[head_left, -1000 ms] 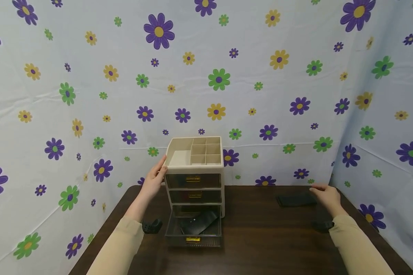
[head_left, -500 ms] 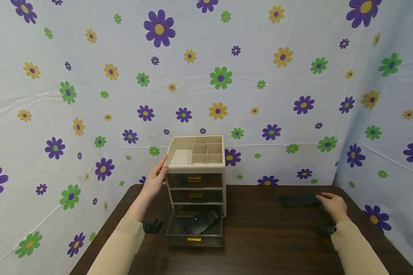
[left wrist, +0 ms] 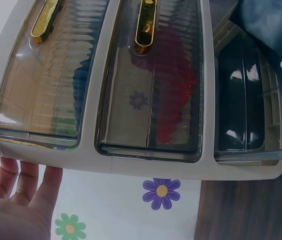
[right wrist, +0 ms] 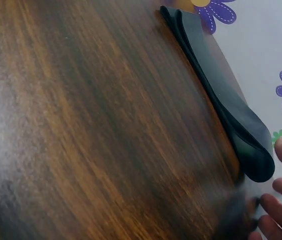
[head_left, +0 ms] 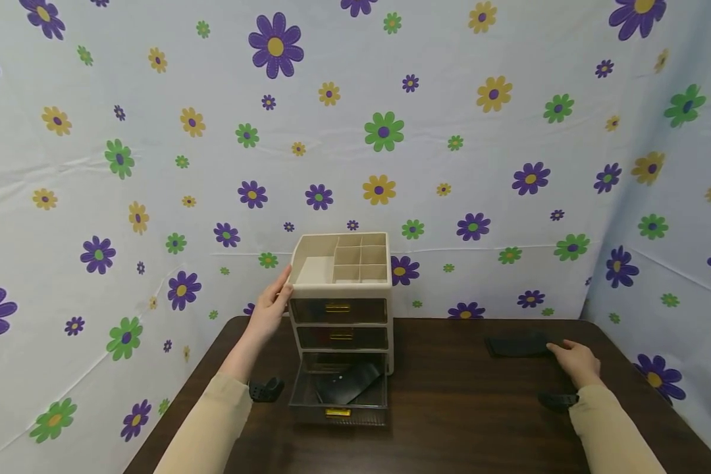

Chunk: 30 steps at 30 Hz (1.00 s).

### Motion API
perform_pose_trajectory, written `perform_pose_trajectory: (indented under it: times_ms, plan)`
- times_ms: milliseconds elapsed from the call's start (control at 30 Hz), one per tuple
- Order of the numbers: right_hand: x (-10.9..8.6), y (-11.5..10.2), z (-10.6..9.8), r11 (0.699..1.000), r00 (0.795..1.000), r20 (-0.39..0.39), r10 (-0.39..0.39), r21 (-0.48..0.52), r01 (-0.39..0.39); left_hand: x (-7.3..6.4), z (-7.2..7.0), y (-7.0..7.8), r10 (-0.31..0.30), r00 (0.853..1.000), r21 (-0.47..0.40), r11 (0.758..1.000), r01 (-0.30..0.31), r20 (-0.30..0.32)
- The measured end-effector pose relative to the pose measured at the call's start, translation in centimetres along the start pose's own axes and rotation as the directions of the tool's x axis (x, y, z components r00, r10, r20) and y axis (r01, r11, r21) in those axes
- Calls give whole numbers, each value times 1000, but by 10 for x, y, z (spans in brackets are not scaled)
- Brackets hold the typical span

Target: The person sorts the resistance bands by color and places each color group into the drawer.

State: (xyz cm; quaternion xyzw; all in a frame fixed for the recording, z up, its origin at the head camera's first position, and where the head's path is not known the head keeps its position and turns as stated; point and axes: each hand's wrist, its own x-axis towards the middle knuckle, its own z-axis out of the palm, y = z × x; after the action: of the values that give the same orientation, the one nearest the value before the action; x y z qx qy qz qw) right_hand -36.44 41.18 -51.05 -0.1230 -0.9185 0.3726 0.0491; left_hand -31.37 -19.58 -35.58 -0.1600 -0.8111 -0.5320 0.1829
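A cream drawer organizer [head_left: 339, 290] stands left of centre on the table, its bottom drawer [head_left: 309, 414] pulled out. A flat black band [head_left: 355, 384] with small white marks lies in that drawer. My left hand [head_left: 268, 306] grips the organizer's upper left edge, fingers [left wrist: 27, 181] along its side. At the far right of the table lies a folded black, rubbery-looking band [right wrist: 208, 85], with a rounded loop at its near end. Beside that end is my right hand [head_left: 577, 363]; in the right wrist view its thumb and fingers are spread apart, just short of the loop.
The two upper drawers are closed; red material [left wrist: 178, 100] and blue material [left wrist: 81, 90] show through their fronts. An open top tray [head_left: 314, 270] has several compartments. Flower-patterned cloth [head_left: 426, 158] hangs behind the dark wooden table [head_left: 450, 408].
My right hand has moved slightly right and lowered beside the folded band's near end. The left hand stays on the organizer, and the head view has shifted a little.
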Motion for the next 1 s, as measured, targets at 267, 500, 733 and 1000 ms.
perform_pose_trajectory:
  times_ms: [267,500,733,1000]
  plan:
    - [4,4,0,995,998,58,-31,-92,36,6,0,-23,5,1000,6,1000,-5,-9]
    - [3,0,2,998,995,95,34,-48,-30,9,0,-24,-9,1000,-19,1000,9,0]
    - [3,-2,6,999,998,50,29,42,-31,10,2,-21,-5,1000,-28,1000,5,8]
    - [4,-7,10,971,999,-18,41,235,-36,9,1,-24,-14,1000,-23,1000,14,1]
